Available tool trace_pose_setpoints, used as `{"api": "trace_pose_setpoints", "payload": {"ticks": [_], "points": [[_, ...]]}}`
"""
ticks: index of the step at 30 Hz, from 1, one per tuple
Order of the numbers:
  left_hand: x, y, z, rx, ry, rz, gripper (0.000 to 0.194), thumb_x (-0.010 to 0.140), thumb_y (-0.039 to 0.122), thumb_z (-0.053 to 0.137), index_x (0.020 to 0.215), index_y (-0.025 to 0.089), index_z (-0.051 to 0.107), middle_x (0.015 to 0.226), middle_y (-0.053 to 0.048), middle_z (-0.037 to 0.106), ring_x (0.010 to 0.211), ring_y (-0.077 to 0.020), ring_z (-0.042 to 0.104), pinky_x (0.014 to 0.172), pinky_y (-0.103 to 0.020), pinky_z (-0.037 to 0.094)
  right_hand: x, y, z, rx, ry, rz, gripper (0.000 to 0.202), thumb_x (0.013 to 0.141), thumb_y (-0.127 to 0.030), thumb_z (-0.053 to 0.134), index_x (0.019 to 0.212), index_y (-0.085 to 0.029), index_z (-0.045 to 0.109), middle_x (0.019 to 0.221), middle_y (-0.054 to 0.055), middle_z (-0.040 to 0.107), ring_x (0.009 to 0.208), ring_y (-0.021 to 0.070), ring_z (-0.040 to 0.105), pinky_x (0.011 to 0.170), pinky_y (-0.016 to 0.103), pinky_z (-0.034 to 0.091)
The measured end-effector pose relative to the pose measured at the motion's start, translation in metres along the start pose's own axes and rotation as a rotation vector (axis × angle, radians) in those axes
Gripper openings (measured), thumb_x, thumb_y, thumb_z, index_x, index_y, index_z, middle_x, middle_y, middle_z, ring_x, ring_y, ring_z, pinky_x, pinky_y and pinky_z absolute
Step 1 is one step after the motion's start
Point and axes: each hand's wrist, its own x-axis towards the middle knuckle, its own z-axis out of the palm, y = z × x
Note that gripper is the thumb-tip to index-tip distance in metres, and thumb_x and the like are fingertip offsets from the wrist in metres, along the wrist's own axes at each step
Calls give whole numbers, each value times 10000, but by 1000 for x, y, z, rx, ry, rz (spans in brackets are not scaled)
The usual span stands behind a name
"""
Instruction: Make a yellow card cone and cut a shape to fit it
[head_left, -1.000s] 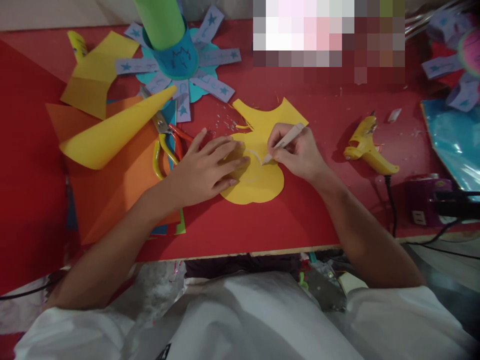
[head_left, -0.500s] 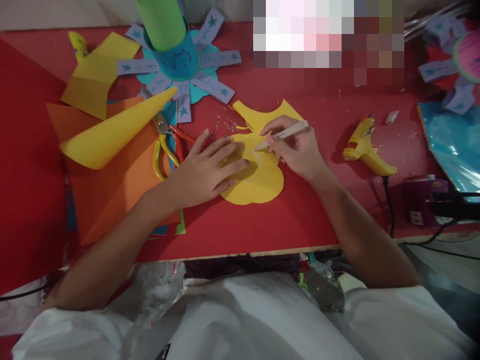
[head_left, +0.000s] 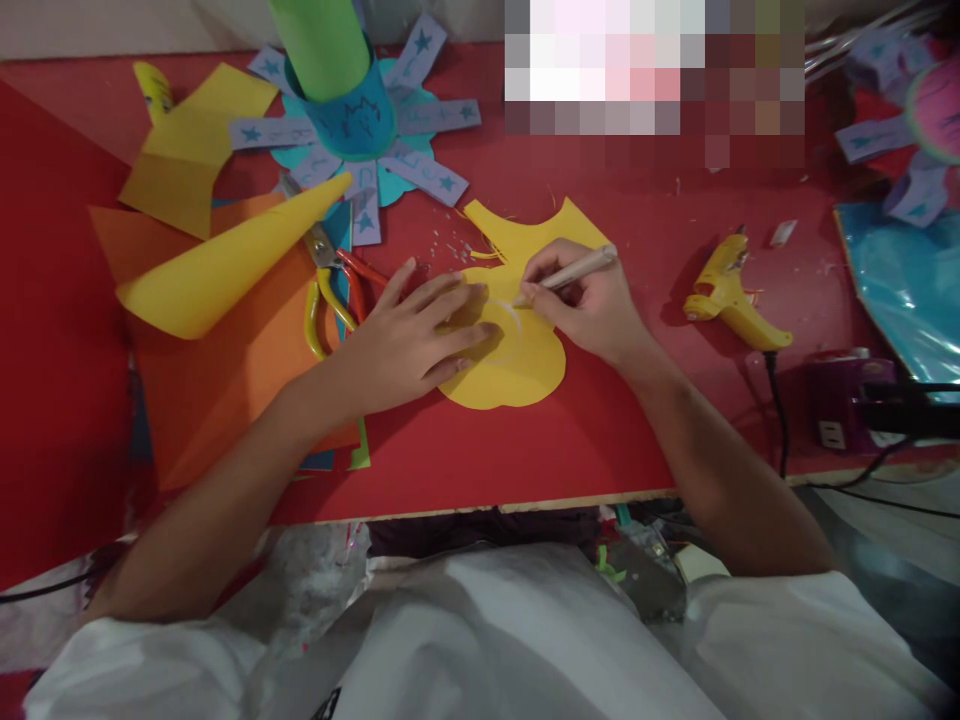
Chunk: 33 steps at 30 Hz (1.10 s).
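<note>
A yellow paper cutout with a scalloped edge (head_left: pixel 517 375) lies flat on the red table (head_left: pixel 480 460). My left hand (head_left: pixel 420 335) rests on its left side, fingers spread. In my right hand (head_left: pixel 589 300) is a white pen (head_left: pixel 581 267), slanted, its tip at the paper beside a pale curved line. Beyond my hands, another yellow paper piece with a curved cutaway (head_left: pixel 536 232) touches or overlaps the cutout; I cannot tell which. Just left of my left hand lie scissors with red and yellow handles (head_left: pixel 330 270), partly under a yellow paper cone (head_left: pixel 232 260).
Orange paper sheets (head_left: pixel 202 400) lie at left, with yellow paper (head_left: pixel 195 140) behind. A blue paper craft with lilac strips (head_left: pixel 356 120) holds a green tube. On the right are a yellow glue gun (head_left: pixel 735 295), its cord, a purple box (head_left: pixel 847 400) and a blue shiny sheet (head_left: pixel 907 280).
The pen tip has shifted slightly right and down along the pale curve, and my right fingers have curled closer round the pen. My left hand stays on the paper.
</note>
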Motion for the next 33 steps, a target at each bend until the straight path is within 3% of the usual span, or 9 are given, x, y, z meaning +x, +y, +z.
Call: {"api": "trace_pose_setpoints", "payload": {"ticks": [7, 12, 15, 18, 22, 25, 27, 30, 33], "points": [[4, -2, 1, -136, 168, -186, 488, 1147, 282, 373, 1609, 267, 528, 1710, -111, 560, 1615, -285, 504, 1389, -590, 334, 1, 1, -1, -7, 170, -36, 394, 1055, -670, 654, 992, -296, 762, 769, 16, 677, 615, 171, 618, 573, 360, 483], [4, 0, 2, -94, 234, -325, 638, 1084, 545, 583, 1659, 293, 469, 1658, -128, 607, 1566, -362, 545, 1376, -624, 327, -2, -7, -6, -72, 274, -53, 355, 1088, -639, 613, 1108, -310, 745, 943, 40, 761, 734, 199, 706, 659, 369, 528], [3, 0, 6, -57, 206, -335, 761, 1032, 596, 662, 1687, 279, 437, 1592, -136, 664, 1522, -395, 581, 1388, -666, 274, -5, -9, -8, -181, 240, 11, 296, 1136, -567, 551, 1111, -312, 700, 836, 11, 739, 740, 213, 703, 742, 390, 550], [3, 0, 8, -55, 190, -322, 742, 1043, 558, 659, 1691, 271, 440, 1582, -134, 673, 1510, -397, 593, 1393, -681, 255, -7, -7, -8, -247, 172, 71, 210, 1104, -517, 640, 1037, -319, 660, 801, 6, 721, 784, 242, 706, 767, 402, 559], [4, 0, 3, -108, 207, -290, 681, 1076, 536, 627, 1676, 261, 461, 1650, -142, 601, 1544, -379, 562, 1350, -604, 402, -7, -4, -6, -194, 125, 83, 291, 949, -541, 847, 1038, -353, 643, 943, 42, 742, 976, 329, 722, 802, 455, 592], [4, -1, -3, -169, 258, -283, 593, 1120, 459, 568, 1669, 265, 457, 1660, -115, 570, 1551, -348, 553, 1296, -543, 504, -7, -3, -6, -168, 115, 78, 334, 929, -552, 865, 1056, -344, 637, 1084, 64, 752, 1087, 351, 704, 887, 512, 609], [4, -3, -3, -255, 308, -314, 613, 1112, 467, 590, 1674, 283, 426, 1621, -99, 589, 1447, -332, 636, 1201, -505, 593, -6, -1, -7, -156, 122, 74, 341, 932, -545, 864, 1072, -331, 639, 1107, 64, 745, 1079, 334, 703, 926, 535, 610], [6, -8, 0, -442, 405, -382, 736, 1090, 575, 607, 1703, 328, 284, 1530, -89, 634, 1244, -275, 728, 1034, -426, 678, -5, 5, -9, -70, 137, 42, 332, 951, -554, 841, 1094, -327, 646, 1071, 60, 727, 1013, 300, 708, 833, 500, 623], [8, -6, 0, -547, 455, -427, 765, 1111, 626, 520, 1718, 398, 115, 1452, -78, 681, 1209, -248, 738, 1003, -422, 692, -5, 11, -10, -9, 160, 15, 310, 972, -573, 812, 1099, -337, 656, 1051, 59, 720, 981, 288, 716, 727, 463, 613]]}}
